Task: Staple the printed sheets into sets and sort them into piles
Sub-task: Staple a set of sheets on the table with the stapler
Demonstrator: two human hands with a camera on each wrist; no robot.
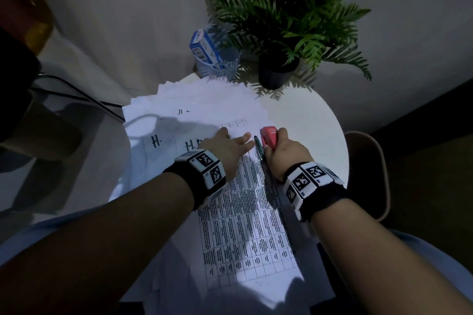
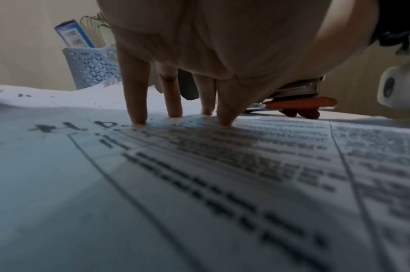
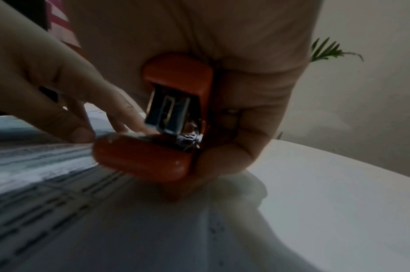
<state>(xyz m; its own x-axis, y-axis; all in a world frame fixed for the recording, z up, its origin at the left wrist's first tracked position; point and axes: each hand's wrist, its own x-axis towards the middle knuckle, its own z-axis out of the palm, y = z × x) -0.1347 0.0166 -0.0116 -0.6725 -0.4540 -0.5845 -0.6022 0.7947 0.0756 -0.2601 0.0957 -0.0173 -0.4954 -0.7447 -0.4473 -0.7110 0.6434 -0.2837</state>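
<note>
A printed sheet with a dense table (image 1: 245, 217) lies on top of other white sheets (image 1: 194, 107) on the round white table (image 1: 325, 135). My left hand (image 1: 230, 143) presses its straight fingertips (image 2: 138, 119) down on the top end of the printed sheet (image 2: 222, 165). Just to its right, my right hand (image 1: 284, 148) grips a small red stapler (image 1: 270, 137) at the sheet's top right corner. In the right wrist view the stapler (image 3: 171, 117) has its jaws slightly apart over the paper edge. A dark pen (image 1: 258, 147) lies between the two hands.
A potted fern (image 1: 286, 33) and a mesh basket (image 1: 217, 64) holding a blue box (image 1: 204, 46) stand at the table's far edge. Handwritten sheets (image 1: 158, 140) fan out to the left. A chair seat (image 1: 368, 171) sits right of the table.
</note>
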